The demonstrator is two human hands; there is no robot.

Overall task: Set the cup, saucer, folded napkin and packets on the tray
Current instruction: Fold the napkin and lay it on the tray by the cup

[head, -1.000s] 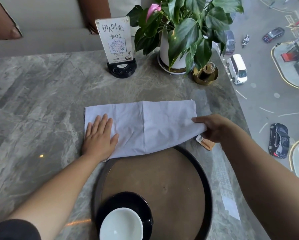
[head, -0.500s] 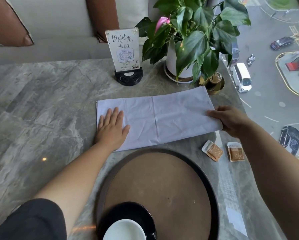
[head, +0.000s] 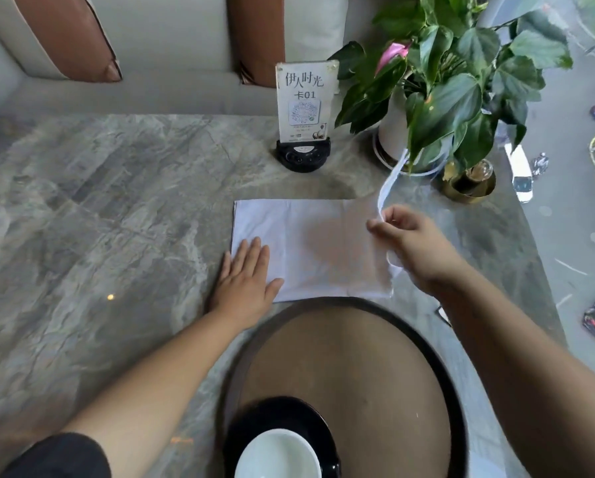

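One white cloth napkin (head: 309, 246), rectangular and creased, lies flat on the grey veined marble surface (head: 99, 219), at 12 o'clock from one round brown tray with a dark raised rim (head: 456, 401). The left hand (head: 244, 281) lies spread, palm down, on the napkin's near left corner. The right hand (head: 416, 243) pinches the napkin's right edge, lifted and blurred. One white round ceramic cup (head: 277, 455) sits on one glossy black saucer (head: 254, 417), at 6 o'clock on the tray. Packets: not discernible. At 12 o'clock stand one table card in a black holder (head: 304, 112) and one potted green plant (head: 440, 81).
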